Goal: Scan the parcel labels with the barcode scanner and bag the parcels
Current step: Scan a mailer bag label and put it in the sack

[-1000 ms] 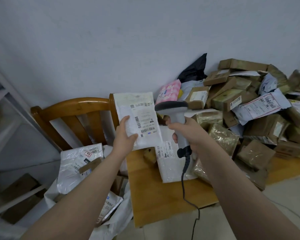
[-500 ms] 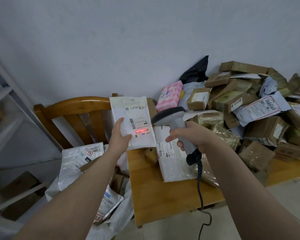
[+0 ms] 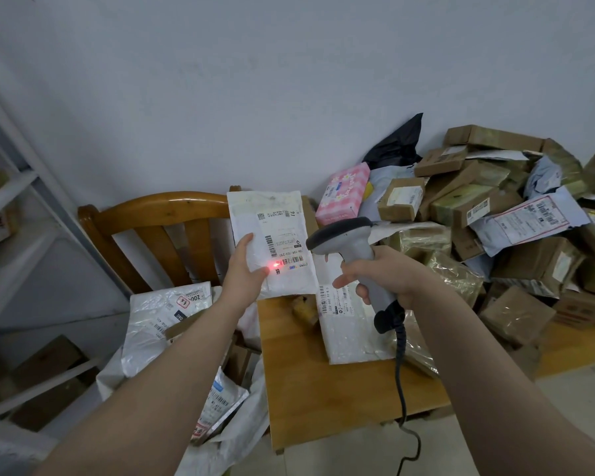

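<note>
My left hand (image 3: 246, 269) holds a white padded parcel (image 3: 272, 238) upright by its lower left edge, label facing me. A red scan spot glows on the label's lower barcode, right by my thumb. My right hand (image 3: 382, 276) grips the handle of a grey barcode scanner (image 3: 347, 242), whose dark head points left at the parcel from close by. Its coiled black cable hangs down to the floor. Another white mailer (image 3: 347, 324) lies flat on the wooden table (image 3: 323, 400) under the scanner. A white bag (image 3: 234, 434) with parcels inside stands open at lower left.
A big heap of brown boxes (image 3: 516, 242) and mailers covers the table's right side, with a pink box (image 3: 342, 194) at its left. A wooden chair (image 3: 158, 231) stands behind the bag. White shelving (image 3: 18, 214) runs along the left wall.
The scanner head has tilted and drawn back to the right of the parcel. The red scan light has slid left along the label toward my left thumb. The parcel stays held up.
</note>
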